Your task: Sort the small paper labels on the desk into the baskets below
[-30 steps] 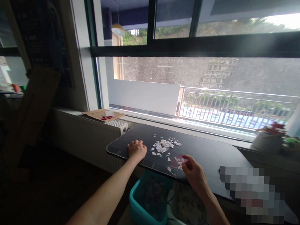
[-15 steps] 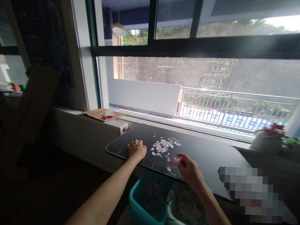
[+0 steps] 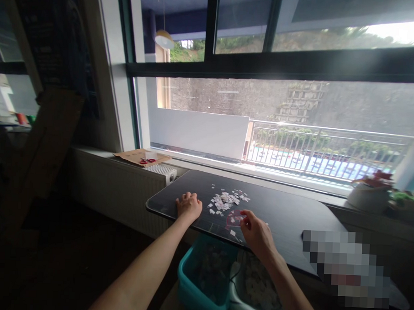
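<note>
My left hand (image 3: 189, 206) rests on the left part of the dark table (image 3: 283, 213). Its bent fingers lie slightly apart on the surface, with nothing seen in them. Between thumb and fingers, my right hand (image 3: 257, 228) pinches a thin see-through pink plastic sheet (image 3: 232, 219) low over the table's front part. Just beyond this sheet lies a loose heap of small white paper pieces (image 3: 225, 200). Another white scrap (image 3: 233, 232) lies near the front edge. Through the pink plastic, some pale bits show; whether they lie under it or on it I cannot tell.
Below the front edge stands a teal bin (image 3: 184, 282) with small scraps inside, beside a pale container (image 3: 237, 300). Red-handled scissors (image 3: 147, 161) lie on brown paper on the sill at left. A potted plant (image 3: 370, 194) stands at right by the window.
My right hand has moved a little to the left with the pink plastic sheet, which now reaches nearer the paper heap. The left hand has stayed in place.
</note>
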{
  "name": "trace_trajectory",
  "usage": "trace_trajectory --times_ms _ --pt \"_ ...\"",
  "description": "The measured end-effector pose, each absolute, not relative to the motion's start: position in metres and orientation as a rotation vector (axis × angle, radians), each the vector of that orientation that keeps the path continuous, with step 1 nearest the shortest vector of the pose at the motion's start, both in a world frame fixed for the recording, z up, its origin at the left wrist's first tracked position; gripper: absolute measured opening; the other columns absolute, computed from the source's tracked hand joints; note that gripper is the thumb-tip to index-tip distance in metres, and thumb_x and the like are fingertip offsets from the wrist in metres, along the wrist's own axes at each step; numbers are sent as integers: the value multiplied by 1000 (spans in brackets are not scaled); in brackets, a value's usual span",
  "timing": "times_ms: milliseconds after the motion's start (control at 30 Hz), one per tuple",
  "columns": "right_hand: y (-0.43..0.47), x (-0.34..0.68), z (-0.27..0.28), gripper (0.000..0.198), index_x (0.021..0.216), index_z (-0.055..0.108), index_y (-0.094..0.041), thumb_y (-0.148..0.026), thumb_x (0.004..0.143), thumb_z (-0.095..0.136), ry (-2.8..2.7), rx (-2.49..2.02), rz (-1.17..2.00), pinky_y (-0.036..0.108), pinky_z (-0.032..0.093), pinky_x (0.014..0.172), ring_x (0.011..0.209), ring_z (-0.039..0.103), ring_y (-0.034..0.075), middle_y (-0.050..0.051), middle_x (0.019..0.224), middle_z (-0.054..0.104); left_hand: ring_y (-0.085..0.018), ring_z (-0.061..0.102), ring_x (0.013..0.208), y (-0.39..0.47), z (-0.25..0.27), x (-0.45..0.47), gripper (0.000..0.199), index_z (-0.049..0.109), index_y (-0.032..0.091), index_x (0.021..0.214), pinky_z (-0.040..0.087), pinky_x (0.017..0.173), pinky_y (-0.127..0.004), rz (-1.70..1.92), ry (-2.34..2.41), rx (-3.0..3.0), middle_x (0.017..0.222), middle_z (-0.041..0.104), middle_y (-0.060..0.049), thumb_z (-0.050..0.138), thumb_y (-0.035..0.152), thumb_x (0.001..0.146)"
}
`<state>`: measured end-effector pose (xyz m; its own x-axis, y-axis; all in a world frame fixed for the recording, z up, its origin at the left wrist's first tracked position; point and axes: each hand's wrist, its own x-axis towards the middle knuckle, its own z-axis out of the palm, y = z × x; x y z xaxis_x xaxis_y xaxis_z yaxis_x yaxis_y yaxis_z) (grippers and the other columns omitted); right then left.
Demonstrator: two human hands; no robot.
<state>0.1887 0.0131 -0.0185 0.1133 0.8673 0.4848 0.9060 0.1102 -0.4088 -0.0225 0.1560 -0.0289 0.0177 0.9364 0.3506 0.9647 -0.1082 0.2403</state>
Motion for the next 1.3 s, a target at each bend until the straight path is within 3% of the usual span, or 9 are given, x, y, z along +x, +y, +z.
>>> trace_trajectory --times_ms 567,800,1300 --pt "-33 212 -18 31 107 61 -23 -27 83 43 -1623 -1839 -228 26 43 61 68 65 19 3 80 70 -29 48 109 154 -26 -22 32 59 19 102 34 92 -49 -641 -2063 -2219 114 56 -13 36 31 84" --pt "-4 187 -20 32 109 60 -19 -26 86 38 -1731 -1701 -140 27 44 63 73 65 19 6 86 70 -30 48 110 154 -28 -22 31 60 19 100 34 91 -48 -660 -2060 -2193 113 56 -13 37 31 83" --pt "-6 184 -29 28 103 61 -19 -30 85 43 -1712 -1598 172 26 45 63 68 63 17 3 78 70 -28 48 108 153 -28 -23 31 59 18 100 34 92 -47 -676 -2045 -2204 112 56 -13 37 30 83"
